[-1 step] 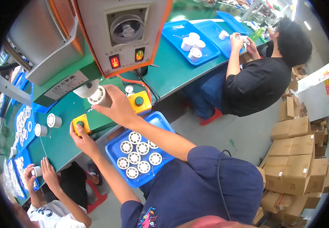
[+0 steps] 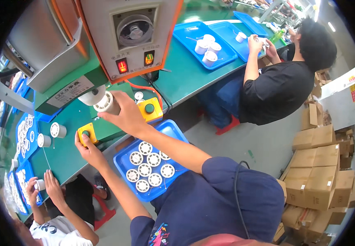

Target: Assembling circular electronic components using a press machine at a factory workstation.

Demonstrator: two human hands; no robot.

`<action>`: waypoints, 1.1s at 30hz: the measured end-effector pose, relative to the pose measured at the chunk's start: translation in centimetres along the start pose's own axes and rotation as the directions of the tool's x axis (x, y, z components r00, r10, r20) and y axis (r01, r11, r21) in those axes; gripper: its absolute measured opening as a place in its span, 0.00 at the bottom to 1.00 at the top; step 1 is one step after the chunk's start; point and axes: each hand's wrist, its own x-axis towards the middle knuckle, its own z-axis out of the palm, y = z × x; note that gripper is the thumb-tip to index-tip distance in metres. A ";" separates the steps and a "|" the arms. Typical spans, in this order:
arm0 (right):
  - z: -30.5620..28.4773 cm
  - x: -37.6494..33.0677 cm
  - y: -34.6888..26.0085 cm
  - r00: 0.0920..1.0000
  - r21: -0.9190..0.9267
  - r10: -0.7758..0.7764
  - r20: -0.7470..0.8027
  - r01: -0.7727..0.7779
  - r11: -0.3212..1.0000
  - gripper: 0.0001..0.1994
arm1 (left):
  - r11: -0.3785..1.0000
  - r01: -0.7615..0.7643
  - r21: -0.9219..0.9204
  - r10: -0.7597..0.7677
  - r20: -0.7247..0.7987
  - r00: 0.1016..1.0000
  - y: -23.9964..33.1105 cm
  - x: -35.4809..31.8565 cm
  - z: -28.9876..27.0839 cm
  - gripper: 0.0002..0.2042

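No clear shift shows between the two pictures, so the work in hand stands at the same stage. The right hand (image 2: 129, 115) is clamped on a white plastic cylinder with a slotted end face (image 2: 107, 103), beside the white rounded press fitting (image 2: 91, 97) (contact between them cannot be confirmed). The left hand (image 2: 90, 153) has its thumb at the round green button (image 2: 86, 134) on a yellow box (image 2: 89, 128); whether its fingers clasp the box cannot be told. The right forearm crosses the blue plastic tray (image 2: 168, 128) of similar parts, partly covering it.
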 end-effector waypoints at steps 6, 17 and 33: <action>0.4 0.0 0.1 0.970 -0.030 -0.216 -0.113 0.214 0.976 0.30 | 0.997 -0.072 0.024 0.071 0.017 0.997 -0.8 0.5 -0.3 0.25; -14.9 -5.0 0.0 0.922 -0.360 -0.324 -0.213 0.234 0.903 0.30 | 0.996 -0.086 0.000 0.086 -0.008 0.996 -0.3 0.4 0.3 0.22; -27.6 0.8 13.5 0.800 -0.488 -0.053 -0.597 -0.310 0.816 0.35 | 0.997 -0.073 0.024 0.072 0.007 0.997 0.2 0.5 0.1 0.24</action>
